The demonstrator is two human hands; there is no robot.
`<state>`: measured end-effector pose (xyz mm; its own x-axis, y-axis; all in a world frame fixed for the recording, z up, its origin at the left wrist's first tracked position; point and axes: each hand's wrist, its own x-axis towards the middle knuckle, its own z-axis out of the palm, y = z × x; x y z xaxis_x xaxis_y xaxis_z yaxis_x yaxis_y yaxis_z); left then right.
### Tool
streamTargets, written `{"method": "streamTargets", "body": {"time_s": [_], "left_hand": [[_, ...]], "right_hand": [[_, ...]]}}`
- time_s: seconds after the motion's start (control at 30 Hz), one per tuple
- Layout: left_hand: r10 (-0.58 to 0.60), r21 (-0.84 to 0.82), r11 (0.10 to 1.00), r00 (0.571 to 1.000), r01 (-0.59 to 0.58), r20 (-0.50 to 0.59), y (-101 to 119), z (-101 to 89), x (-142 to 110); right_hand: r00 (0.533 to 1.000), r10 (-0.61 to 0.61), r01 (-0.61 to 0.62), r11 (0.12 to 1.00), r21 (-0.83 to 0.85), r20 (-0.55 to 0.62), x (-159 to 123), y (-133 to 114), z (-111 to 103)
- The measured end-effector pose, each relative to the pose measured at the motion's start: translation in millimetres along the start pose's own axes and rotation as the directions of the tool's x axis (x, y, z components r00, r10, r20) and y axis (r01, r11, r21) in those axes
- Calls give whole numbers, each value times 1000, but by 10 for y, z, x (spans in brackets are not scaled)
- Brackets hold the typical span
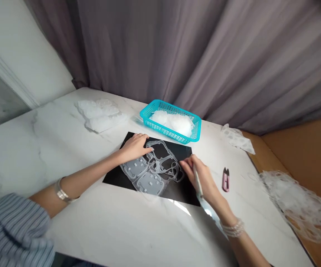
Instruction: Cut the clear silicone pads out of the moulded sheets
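A black glossy board (pixel 177 194) lies on the table in front of me. On it rests a translucent white cut-out sheet (pixel 150 182) with grey panels and looping outlines. My left hand (pixel 135 147) lies at the board's far left part, fingers stretched out, its thumb at the sheet's edge. At the board's right edge my right hand (pixel 200 174) is closed around a slim, pale, pen-like tool (pixel 197 181). Its tip is hidden by the fingers. To the right of this hand lies a pair of pink thread snips (pixel 226 180).
A turquoise basket (pixel 164 130) with white pieces stands behind the board. White lacy sheets (pixel 100 114) lie at the back left, and another white piece (pixel 236 138) at the back right. Tangled white scraps (pixel 296 207) spill over the right edge, beside brown cardboard (pixel 302 148).
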<state>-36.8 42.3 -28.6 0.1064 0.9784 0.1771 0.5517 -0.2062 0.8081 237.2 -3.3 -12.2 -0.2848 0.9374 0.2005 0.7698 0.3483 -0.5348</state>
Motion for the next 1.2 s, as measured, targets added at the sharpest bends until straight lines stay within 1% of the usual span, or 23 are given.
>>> {"method": "streamTargets", "body": {"time_s": [0.1,0.17,0.2,0.27,0.33,0.4,0.43,0.5,0.53,0.6,0.63,0.67,0.7,0.77,0.8,0.83,0.93,1.0,1.03,1.1,1.17,1.2], "left_hand": [[28,-25,999,1000,-28,0,-8,77,136],[38,-27,999,999,-38,-15,45,42,203],[39,-25,999,999,-40,-35,79,-5,235],[36,-18,999,996,-37,-88,146,-143,303],[39,-2,999,988,-39,-150,198,-299,375],[49,7,999,978,-49,-202,228,-420,422],[49,-1,999,974,-50,-219,236,-457,424],[29,-61,997,972,-44,-234,237,-477,365],[15,-106,994,972,-41,-234,229,-464,302],[21,-188,981,981,-58,-193,194,-406,118],[51,-210,974,988,-80,-144,166,-369,7],[101,-213,970,992,-114,-72,131,-332,-108],[163,-199,967,987,-157,13,92,-299,-223],[270,-137,959,948,-248,168,11,-247,-434],[294,-94,955,931,-280,215,-22,-230,-526],[297,-46,955,924,-294,240,-45,-218,-607],[245,116,953,938,-279,247,-32,-207,-804],[228,218,932,937,-289,265,35,-212,-917],[231,253,918,930,-306,287,80,-215,-973],[260,272,894,907,-356,330,177,-214,-1088],[280,240,894,890,-378,359,274,-194,-1206],[281,216,901,886,-376,370,317,-175,-1262]], "right_hand": [[986,-147,152,987,-55,77,37,-23,170],[981,-176,182,980,-75,81,58,-19,175],[983,-179,182,979,-92,45,83,-19,149],[979,-192,180,972,-150,-72,182,-31,62],[958,-231,190,955,-228,-170,334,-64,-38],[945,-267,212,939,-269,-188,493,-120,-123],[946,-264,212,943,-258,-188,555,-154,-155],[954,-205,164,967,-194,-219,608,-228,-194],[956,-143,107,983,-148,-257,592,-265,-200],[941,17,-14,1000,12,-337,483,-328,-192],[933,95,-53,990,128,-346,400,-354,-178],[932,162,-78,964,256,-326,309,-376,-160],[935,213,-93,920,382,-283,217,-396,-138],[947,271,-130,814,566,-173,53,-434,-82],[948,294,-161,772,615,-121,-13,-456,-47],[947,313,-197,740,644,-70,-67,-480,-8],[942,331,-285,690,665,61,-190,-576,128],[939,325,-321,701,637,115,-276,-657,220],[936,328,-336,723,603,128,-325,-698,259],[936,329,-347,799,492,125,-426,-755,313],[950,298,-310,887,341,90,-503,-752,324],[962,264,-273,924,267,69,-521,-721,314]]}}
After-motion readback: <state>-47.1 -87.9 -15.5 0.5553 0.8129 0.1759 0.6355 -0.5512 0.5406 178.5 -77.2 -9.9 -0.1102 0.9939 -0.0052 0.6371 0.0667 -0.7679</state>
